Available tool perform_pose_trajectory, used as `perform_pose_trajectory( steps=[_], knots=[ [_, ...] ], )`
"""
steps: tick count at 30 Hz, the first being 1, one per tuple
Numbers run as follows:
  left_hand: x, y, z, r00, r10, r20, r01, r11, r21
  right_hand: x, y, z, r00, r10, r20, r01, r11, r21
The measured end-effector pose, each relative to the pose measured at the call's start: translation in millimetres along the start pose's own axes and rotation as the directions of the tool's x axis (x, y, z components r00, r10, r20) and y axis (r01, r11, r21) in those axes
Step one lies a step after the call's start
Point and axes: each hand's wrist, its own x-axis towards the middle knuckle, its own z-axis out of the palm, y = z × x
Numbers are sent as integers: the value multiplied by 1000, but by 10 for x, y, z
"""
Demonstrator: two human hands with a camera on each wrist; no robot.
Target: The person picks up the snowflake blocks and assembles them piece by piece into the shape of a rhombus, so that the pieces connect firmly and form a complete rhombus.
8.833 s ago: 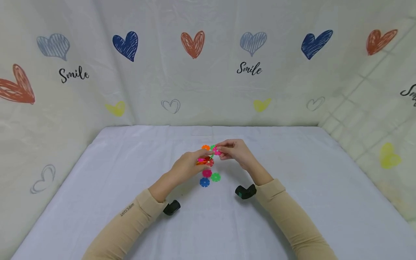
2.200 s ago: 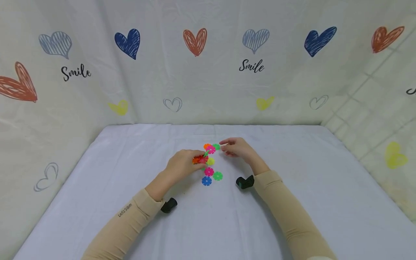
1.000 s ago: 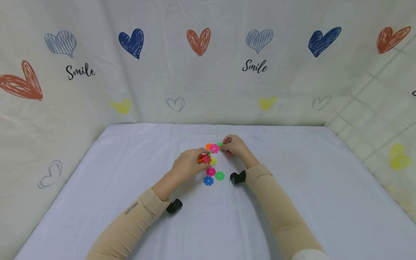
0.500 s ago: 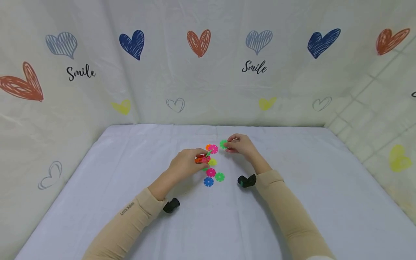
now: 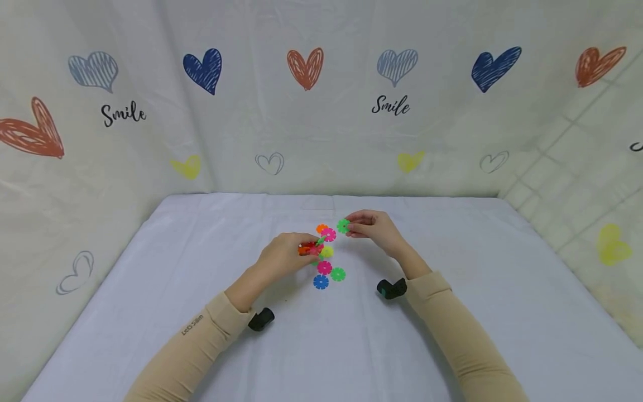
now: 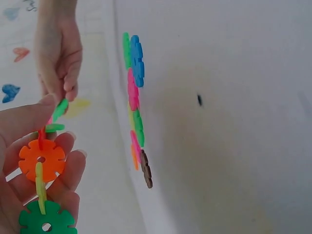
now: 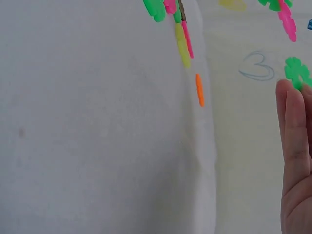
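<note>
In the head view my left hand [image 5: 283, 258] holds a chain of slotted plastic flower discs above the table. The left wrist view shows its orange disc [image 6: 30, 157], a yellow disc seen edge-on [image 6: 40, 180] and a dark green disc [image 6: 36, 222]. At the chain's right end a pink disc [image 5: 329, 234] sticks out beside an edge-on green one. My right hand [image 5: 378, 230] pinches a bright green disc [image 5: 343, 225] between thumb and fingers, close to that pink disc and apart from it in the head view. The left fingers hide part of the chain.
Loose discs lie on the white-covered table [image 5: 427, 324]: orange [image 5: 321, 228], yellow [image 5: 327, 252], pink [image 5: 325, 268], green [image 5: 338, 274], blue [image 5: 321, 282] and brown [image 6: 146, 168]. Black wrist cameras [image 5: 262, 319] hang under both sleeves. A heart-printed cloth [image 5: 331, 128] stands behind.
The pink disc, in my right hand in the oldest frame, now sits at the chain's end. My right hand has since picked up a green disc from the table and turned it face-on.
</note>
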Motion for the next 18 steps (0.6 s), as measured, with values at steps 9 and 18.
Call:
perform_pose_trajectory(
  steps=[9,18],
  knots=[
    [-2,48,1,1000,17,25,-18,999,27,-17,18,-35,997,-56,52,56,998,4],
    [13,86,3,999,37,30,-39,997,69,-5,58,-55,993,-68,94,67,998,8]
  ],
)
